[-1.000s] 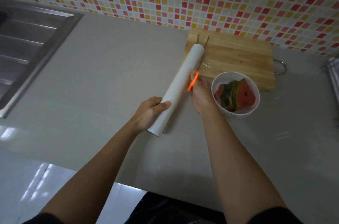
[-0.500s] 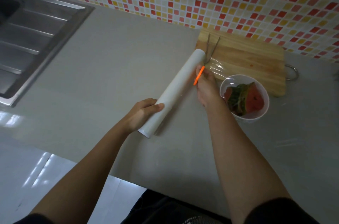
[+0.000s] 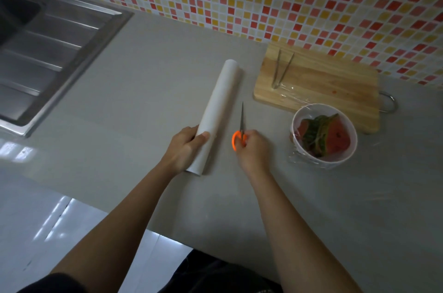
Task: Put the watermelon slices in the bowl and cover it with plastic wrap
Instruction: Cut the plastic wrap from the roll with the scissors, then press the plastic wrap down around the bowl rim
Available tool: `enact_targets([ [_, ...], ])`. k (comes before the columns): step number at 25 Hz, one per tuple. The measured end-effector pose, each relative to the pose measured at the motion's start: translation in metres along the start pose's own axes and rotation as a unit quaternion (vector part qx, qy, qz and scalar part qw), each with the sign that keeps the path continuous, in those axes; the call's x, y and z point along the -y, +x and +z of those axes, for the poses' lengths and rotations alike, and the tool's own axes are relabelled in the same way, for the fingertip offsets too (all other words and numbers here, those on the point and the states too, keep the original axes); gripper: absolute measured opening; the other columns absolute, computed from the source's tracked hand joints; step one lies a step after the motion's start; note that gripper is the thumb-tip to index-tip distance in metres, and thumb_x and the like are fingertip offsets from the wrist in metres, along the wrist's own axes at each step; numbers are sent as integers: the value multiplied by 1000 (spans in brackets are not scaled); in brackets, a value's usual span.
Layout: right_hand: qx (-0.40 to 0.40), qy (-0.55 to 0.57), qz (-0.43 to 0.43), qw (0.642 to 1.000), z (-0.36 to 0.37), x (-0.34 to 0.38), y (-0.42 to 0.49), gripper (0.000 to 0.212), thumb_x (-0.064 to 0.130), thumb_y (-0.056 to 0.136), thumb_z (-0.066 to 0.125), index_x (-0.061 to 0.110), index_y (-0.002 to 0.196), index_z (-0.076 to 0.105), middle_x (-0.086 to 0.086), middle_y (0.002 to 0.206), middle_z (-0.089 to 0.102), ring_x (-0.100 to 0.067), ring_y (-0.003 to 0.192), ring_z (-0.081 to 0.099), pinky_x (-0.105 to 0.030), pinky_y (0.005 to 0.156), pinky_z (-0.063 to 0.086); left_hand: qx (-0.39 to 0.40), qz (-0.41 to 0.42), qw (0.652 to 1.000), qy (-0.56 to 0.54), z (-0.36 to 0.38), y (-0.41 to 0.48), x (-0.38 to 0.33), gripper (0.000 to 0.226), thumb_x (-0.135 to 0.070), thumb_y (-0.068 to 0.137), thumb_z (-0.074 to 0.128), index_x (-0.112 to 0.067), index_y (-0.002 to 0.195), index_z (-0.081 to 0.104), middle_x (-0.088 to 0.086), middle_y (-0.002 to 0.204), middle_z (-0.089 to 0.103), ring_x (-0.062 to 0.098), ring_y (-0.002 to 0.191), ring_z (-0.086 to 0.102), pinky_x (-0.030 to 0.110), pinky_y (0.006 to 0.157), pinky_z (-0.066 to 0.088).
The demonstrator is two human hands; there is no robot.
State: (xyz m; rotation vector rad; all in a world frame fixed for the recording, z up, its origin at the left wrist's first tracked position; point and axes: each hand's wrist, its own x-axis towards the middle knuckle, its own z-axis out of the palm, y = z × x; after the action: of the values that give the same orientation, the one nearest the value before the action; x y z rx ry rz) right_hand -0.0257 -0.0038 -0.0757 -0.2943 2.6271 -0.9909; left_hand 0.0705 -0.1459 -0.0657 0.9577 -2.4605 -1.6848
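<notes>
A white bowl (image 3: pixel 345 159) stands on the grey counter at the right, holding red and green watermelon slices (image 3: pixel 323 135). A loose sheet of plastic wrap (image 3: pixel 293 98) lies over the bowl and trails onto the cutting board. The white plastic wrap roll (image 3: pixel 221 103) lies on the counter, and my left hand (image 3: pixel 183 149) grips its near end. My right hand (image 3: pixel 253 149) holds orange-handled scissors (image 3: pixel 241 128), blades closed and pointing away from me, between the roll and the bowl.
A wooden cutting board (image 3: pixel 328 84) with a metal handle sits behind the bowl against the tiled wall, with metal tongs (image 3: pixel 280 69) on it. A steel sink (image 3: pixel 45 53) fills the far left. The counter's front edge runs below my forearms.
The roll and my left hand have shifted left, away from the board. My right hand with the scissors has drawn back from the board's edge toward me, blades now closed.
</notes>
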Motion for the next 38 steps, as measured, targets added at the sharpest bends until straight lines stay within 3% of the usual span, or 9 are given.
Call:
enact_targets([
  [2, -13, -78, -1, 997, 0, 3, -7, 28, 24, 88, 52, -1, 98, 59, -21, 104, 62, -35, 99, 55, -38, 80, 36, -2, 39, 997, 66, 3, 2, 2, 46, -47, 83, 41, -21, 113, 62, 1, 88, 54, 21, 89, 51, 24, 70, 35],
  [7, 3, -149, 27, 988, 6, 15, -17, 32, 24, 89, 52, 2, 111, 48, -17, 120, 54, -32, 110, 53, -36, 86, 39, -18, 86, 985, 149, 12, 4, 7, 37, -36, 94, 45, -9, 117, 56, 4, 84, 48, 29, 90, 51, 24, 66, 25],
  [18, -13, -140, 31, 990, 7, 27, -30, 36, 23, 91, 44, -2, 116, 50, -19, 121, 52, -30, 109, 52, -32, 88, 41, 36, 39, 975, 216, 13, 3, 4, 57, -47, 95, 40, -14, 141, 32, 12, 114, 44, 34, 111, 50, 34, 92, 36],
  [23, -36, -75, -31, 996, -24, 35, -37, 42, 33, 92, 47, -3, 112, 55, -22, 113, 55, -35, 105, 53, -36, 87, 40, -7, 8, 980, 199, 12, -2, -12, 73, -51, 96, 32, -12, 152, 6, 17, 135, 31, 33, 131, 30, 38, 111, 21],
  [27, -203, 83, -155, 963, -87, 21, -28, 35, 34, 90, 48, 4, 100, 64, -18, 93, 63, -32, 91, 56, -34, 83, 37, -125, 115, 977, 132, 15, -1, -64, 76, -53, 90, 30, -6, 149, 20, 10, 114, 35, 27, 119, 38, 28, 105, 24],
  [30, -322, 170, -15, 931, -148, -34, 9, 40, 32, 93, 38, 2, 103, 62, -23, 104, 62, -34, 99, 55, -35, 85, 37, -83, 180, 976, 92, 46, 8, -101, 56, -46, 94, 34, -10, 133, 49, 8, 115, 52, 23, 113, 50, 25, 96, 32],
  [32, -361, 200, 97, 906, -177, -81, 30, 48, 32, 95, 32, -6, 100, 61, -30, 106, 61, -40, 100, 55, -39, 83, 39, -24, 142, 988, 56, 83, 13, -110, 44, -44, 97, 34, -11, 104, 63, 13, 101, 64, 29, 100, 59, 37, 90, 42],
  [35, -225, 256, 200, 919, -181, -122, 49, 61, 48, 95, 24, 1, 115, 58, -22, 120, 60, -37, 113, 54, -40, 95, 41, 45, -52, 993, -99, 138, 11, -98, 49, -47, 99, 30, -11, 98, 64, 11, 97, 65, 25, 91, 59, 40, 95, 44],
  [38, -17, 366, 193, 910, -164, -129, 56, 71, 59, 92, 15, 10, 132, 47, -15, 137, 50, -28, 126, 46, -42, 111, 31, 105, -96, 968, -206, 168, 12, -89, 57, -47, 100, 24, -12, 92, 69, 12, 98, 69, 23, 93, 61, 40, 100, 41],
])
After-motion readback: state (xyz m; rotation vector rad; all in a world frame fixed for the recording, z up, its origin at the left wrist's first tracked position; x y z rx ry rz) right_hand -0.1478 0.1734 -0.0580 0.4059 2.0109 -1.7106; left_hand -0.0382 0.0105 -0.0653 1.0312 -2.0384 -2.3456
